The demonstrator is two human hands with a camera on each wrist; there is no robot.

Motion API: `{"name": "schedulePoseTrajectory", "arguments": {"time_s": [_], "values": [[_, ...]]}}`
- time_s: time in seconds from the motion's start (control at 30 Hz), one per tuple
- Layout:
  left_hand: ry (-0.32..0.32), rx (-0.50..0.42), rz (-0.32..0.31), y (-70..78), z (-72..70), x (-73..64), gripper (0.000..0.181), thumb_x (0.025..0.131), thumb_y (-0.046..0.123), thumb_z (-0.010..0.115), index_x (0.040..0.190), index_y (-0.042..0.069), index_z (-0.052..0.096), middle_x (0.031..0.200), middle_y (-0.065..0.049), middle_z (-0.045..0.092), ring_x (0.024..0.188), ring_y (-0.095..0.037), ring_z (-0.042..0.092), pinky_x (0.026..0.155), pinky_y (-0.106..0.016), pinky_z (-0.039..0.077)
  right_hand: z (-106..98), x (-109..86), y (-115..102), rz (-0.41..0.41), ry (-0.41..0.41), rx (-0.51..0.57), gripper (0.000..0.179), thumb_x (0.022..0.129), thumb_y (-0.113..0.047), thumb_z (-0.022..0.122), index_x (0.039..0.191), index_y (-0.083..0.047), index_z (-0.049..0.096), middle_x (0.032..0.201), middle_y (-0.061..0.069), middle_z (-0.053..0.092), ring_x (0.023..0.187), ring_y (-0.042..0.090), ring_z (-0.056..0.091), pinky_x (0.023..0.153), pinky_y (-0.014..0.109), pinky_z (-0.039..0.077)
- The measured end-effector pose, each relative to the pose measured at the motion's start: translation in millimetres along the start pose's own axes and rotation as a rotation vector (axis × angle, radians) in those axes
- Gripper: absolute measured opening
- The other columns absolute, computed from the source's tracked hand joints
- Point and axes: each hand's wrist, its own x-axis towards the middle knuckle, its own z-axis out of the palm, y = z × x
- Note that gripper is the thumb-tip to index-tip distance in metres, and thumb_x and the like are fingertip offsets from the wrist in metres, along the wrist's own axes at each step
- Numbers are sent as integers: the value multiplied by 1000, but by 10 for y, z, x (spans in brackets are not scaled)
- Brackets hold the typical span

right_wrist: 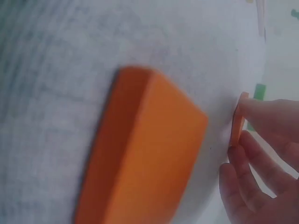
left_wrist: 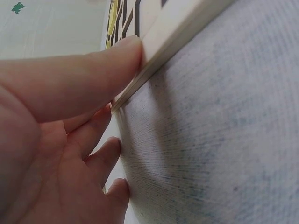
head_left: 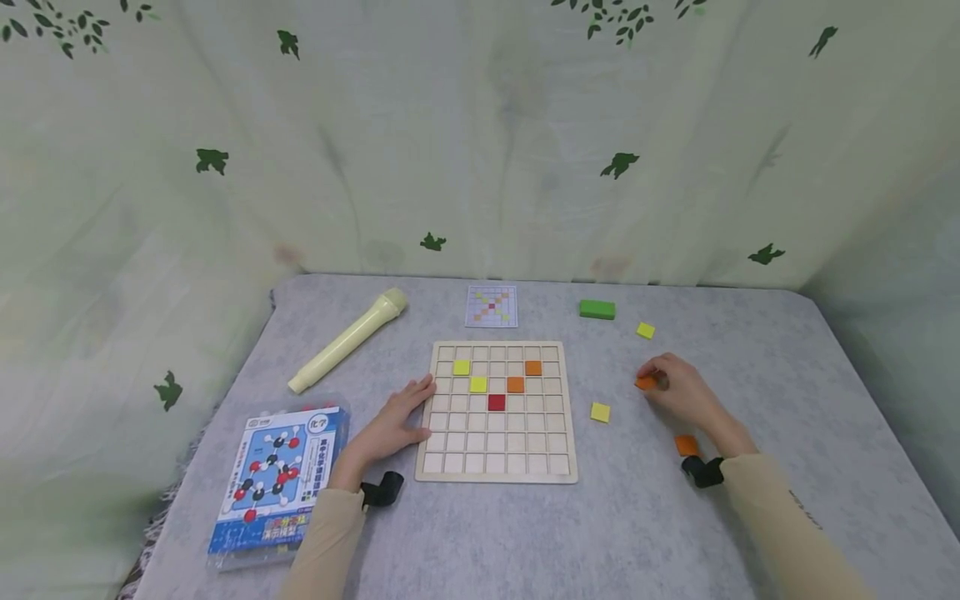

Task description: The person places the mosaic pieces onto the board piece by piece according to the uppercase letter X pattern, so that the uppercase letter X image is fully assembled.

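My left hand (head_left: 395,423) rests against the left edge of a wooden grid board (head_left: 497,480), its fingers fairly straight. In the left wrist view the thumb (left_wrist: 103,77) touches the board's rim (left_wrist: 161,49). On the board, two yellow tiles (head_left: 461,367), two orange tiles (head_left: 533,367) and one red tile (head_left: 497,402) form a V. To the right of the board, my right hand (head_left: 681,392) pinches an orange tile (right_wrist: 238,122) between thumb and fingers, low over the table. Another orange tile (head_left: 686,446) lies near the right wrist, large in the right wrist view.
Loose yellow tiles lie at the board's right (head_left: 600,412) and farther back (head_left: 645,331). Behind the board are a small pattern card (head_left: 491,307) and a green block (head_left: 597,310). A pale yellow tube (head_left: 345,343) and a boxed molecule model set (head_left: 273,479) lie at the left.
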Motion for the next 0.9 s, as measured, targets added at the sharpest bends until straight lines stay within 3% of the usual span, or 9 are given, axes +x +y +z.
{"name": "schedulePoseTrajectory", "arguments": {"time_s": [0.23,0.43,0.73,0.9], "values": [[2,4,-1,-7,6,2,68,88,1,63,144,-11,29,154,-24,17,141,-44,7,111,-60,2,-3,58,-114,-36,3,-12,18,81,5,68,98,0,65,96,12,60,88,28,56,79,45,49],[3,-2,7,-10,3,-2,67,87,0,63,144,-11,28,154,-25,17,141,-44,7,110,-60,2,156,147,-521,-67,-40,59,19,81,2,68,99,-2,65,97,7,61,90,24,57,79,42,51],[3,3,4,-2,4,-3,67,87,0,62,144,-12,28,154,-25,17,141,-44,7,111,-60,2,681,306,-1369,-257,-185,134,19,80,1,72,96,-8,66,93,-3,60,88,16,55,78,30,50],[-2,3,-18,21,0,3,68,88,1,62,145,-9,28,155,-22,16,142,-42,7,111,-58,2,948,357,-1711,-425,-252,86,15,83,-1,70,96,-7,67,93,-1,61,84,15,55,75,27,48]]}}
